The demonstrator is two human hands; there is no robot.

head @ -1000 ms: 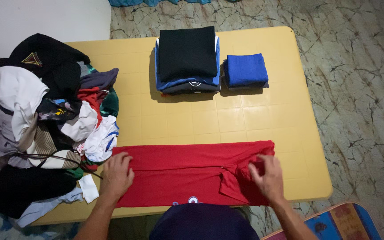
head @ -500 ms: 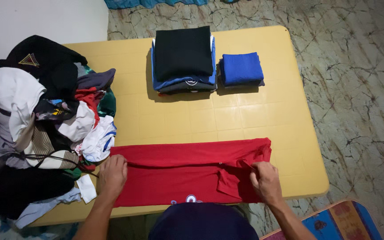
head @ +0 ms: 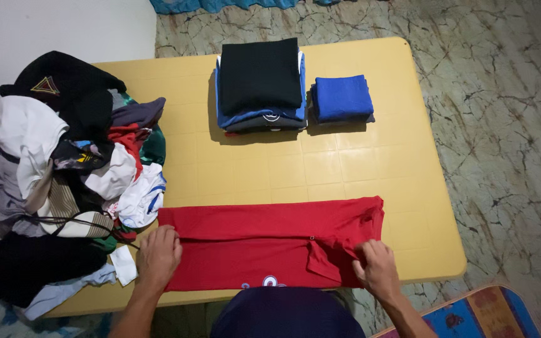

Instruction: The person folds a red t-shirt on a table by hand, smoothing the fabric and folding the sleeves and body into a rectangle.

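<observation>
A red shirt (head: 264, 241) lies folded into a long strip along the near edge of the yellow table (head: 370, 169). My left hand (head: 159, 256) rests flat on its left end, fingers bent, pressing the cloth down. My right hand (head: 376, 266) pinches the cloth near the collar at the shirt's right end. A folded flap with a small button shows just left of that hand.
A heap of unfolded clothes (head: 57, 175) covers the table's left side. A stack of folded dark and blue garments (head: 261, 81) and a smaller folded blue pile (head: 344, 97) sit at the far edge. A marbled floor surrounds the table; a patterned mat (head: 489, 313) lies near right.
My right hand has dropped toward the near edge and closed on the cloth by the collar. My left hand has stayed on the shirt's left end.
</observation>
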